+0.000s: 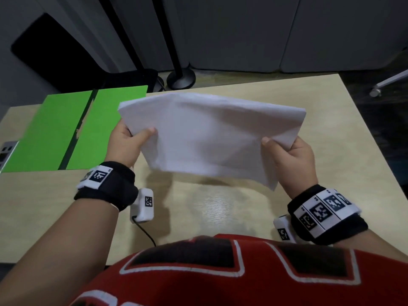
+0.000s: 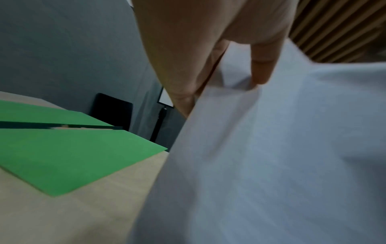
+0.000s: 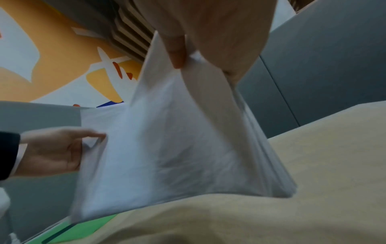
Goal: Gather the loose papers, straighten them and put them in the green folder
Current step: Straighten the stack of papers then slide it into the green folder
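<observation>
A stack of white papers hangs above the table, held at both ends. My left hand pinches its left edge, thumb on top. My right hand pinches the right edge the same way. The left wrist view shows my thumb and fingers clamped on the papers. In the right wrist view the papers sag a little between both hands, their lower edge just above the tabletop. The green folder lies open and flat at the table's left, also seen in the left wrist view as the folder.
The light wooden table spreads under the papers. A grey device sits at the left edge beside the folder. A black stand base and a dark panel stand beyond the far edge. A chair caster shows at far right.
</observation>
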{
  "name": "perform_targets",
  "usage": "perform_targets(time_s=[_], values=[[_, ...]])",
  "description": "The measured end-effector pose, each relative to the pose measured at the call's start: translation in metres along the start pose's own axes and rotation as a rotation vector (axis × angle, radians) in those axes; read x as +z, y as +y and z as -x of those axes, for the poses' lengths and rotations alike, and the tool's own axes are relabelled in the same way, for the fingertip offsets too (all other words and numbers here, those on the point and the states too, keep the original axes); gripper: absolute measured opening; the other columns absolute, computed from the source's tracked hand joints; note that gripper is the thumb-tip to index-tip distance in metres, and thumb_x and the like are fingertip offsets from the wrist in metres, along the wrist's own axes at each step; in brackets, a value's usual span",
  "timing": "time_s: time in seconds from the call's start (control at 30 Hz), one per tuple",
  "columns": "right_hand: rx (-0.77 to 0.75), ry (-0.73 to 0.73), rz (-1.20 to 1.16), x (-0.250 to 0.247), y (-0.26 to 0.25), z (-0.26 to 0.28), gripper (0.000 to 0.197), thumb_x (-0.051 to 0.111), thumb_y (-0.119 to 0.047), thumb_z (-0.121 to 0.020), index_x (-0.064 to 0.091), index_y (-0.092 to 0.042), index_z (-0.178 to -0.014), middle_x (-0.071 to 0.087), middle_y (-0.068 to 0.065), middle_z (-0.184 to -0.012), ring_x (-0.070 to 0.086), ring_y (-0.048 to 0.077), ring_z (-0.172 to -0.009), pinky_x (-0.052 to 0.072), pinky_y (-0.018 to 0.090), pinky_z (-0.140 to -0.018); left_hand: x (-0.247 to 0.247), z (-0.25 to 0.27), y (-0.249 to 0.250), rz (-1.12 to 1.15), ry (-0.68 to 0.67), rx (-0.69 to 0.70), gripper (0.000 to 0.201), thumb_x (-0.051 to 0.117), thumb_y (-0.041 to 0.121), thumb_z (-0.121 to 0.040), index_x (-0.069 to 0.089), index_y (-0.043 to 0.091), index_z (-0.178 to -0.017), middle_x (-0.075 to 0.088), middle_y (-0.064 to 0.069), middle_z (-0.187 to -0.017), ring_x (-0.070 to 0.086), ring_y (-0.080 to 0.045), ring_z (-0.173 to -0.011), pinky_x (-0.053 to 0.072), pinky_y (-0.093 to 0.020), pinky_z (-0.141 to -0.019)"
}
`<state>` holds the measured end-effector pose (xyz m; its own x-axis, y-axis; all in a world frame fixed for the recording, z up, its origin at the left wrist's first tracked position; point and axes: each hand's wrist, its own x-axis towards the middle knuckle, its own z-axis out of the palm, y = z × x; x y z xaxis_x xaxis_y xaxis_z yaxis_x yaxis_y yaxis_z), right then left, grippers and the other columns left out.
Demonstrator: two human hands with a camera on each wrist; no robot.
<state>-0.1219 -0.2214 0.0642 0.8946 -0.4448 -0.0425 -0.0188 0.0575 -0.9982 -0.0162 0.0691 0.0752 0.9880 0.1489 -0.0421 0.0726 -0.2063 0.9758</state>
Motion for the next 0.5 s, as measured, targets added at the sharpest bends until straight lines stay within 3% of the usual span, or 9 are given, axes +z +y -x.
perform_targets(time_s=[0.1, 0.23, 0.3, 0.4, 0.43, 0.5], values=[[-0.064, 0.056, 0.131, 0.006, 0.003, 0.000, 0.022, 0.062, -0.013, -0.088, 0.064, -0.031, -0.077, 0.066, -0.015, -0.076, 0.060, -0.001, -0.070, 0.049, 0.021, -0.066, 0.024, 0.013, 0.000, -0.054, -0.054, 0.030, 0.013, 0.063, 0.013, -0.087, 0.064, 0.025, -0.093, 0.068, 0.007, -0.090, 0.063, -0.007, -0.075, 0.051, -0.032, -0.076], [-0.136, 0.072, 0.177, 0.011, 0.005, 0.004, 0.026, 0.059, -0.015, -0.091, 0.059, -0.040, -0.085, 0.064, -0.021, -0.083, 0.059, -0.013, -0.074, 0.047, 0.011, -0.068, 0.048, 0.028, 0.001, -0.011, -0.060, 0.091, 0.017, 0.061, 0.020, -0.087, 0.065, 0.033, -0.097, 0.071, 0.006, -0.100, 0.066, -0.013, -0.093, 0.054, -0.035, -0.086], [-0.128, 0.095, 0.176, 0.010, 0.008, 0.003, 0.024, 0.059, -0.016, -0.091, 0.059, -0.039, -0.085, 0.063, -0.021, -0.083, 0.058, -0.015, -0.073, 0.046, 0.008, -0.066, 0.051, 0.032, -0.001, 0.023, -0.053, 0.111, 0.023, 0.062, 0.012, -0.087, 0.063, 0.034, -0.096, 0.069, 0.011, -0.096, 0.066, -0.004, -0.089, 0.054, -0.025, -0.083], [0.010, 0.055, 0.298, 0.006, 0.018, -0.001, 0.010, 0.061, -0.020, -0.089, 0.064, -0.025, -0.097, 0.063, -0.015, -0.081, 0.059, -0.001, -0.073, 0.044, 0.015, -0.065, 0.054, 0.041, -0.013, -0.138, -0.116, 0.114, 0.033, 0.067, 0.005, -0.082, 0.055, 0.031, -0.099, 0.061, 0.014, -0.089, 0.057, 0.011, -0.074, 0.047, -0.008, -0.069], [0.071, 0.030, 0.334, 0.007, 0.020, -0.002, 0.010, 0.060, -0.019, -0.089, 0.063, -0.022, -0.098, 0.061, -0.011, -0.080, 0.057, 0.007, -0.074, 0.043, 0.019, -0.065, 0.056, 0.043, -0.019, -0.191, -0.133, 0.092, 0.036, 0.068, 0.005, -0.081, 0.054, 0.026, -0.107, 0.061, 0.013, -0.092, 0.058, 0.010, -0.077, 0.046, -0.007, -0.069], [0.137, 0.015, 0.341, 0.006, 0.023, -0.003, 0.005, 0.058, -0.018, -0.089, 0.060, -0.022, -0.092, 0.059, -0.009, -0.078, 0.055, 0.013, -0.077, 0.042, 0.023, -0.065, 0.057, 0.045, -0.024, -0.244, -0.110, 0.028, 0.039, 0.066, 0.009, -0.083, 0.054, 0.017, -0.120, 0.063, 0.006, -0.102, 0.062, -0.007, -0.092, 0.046, -0.016, -0.080]])
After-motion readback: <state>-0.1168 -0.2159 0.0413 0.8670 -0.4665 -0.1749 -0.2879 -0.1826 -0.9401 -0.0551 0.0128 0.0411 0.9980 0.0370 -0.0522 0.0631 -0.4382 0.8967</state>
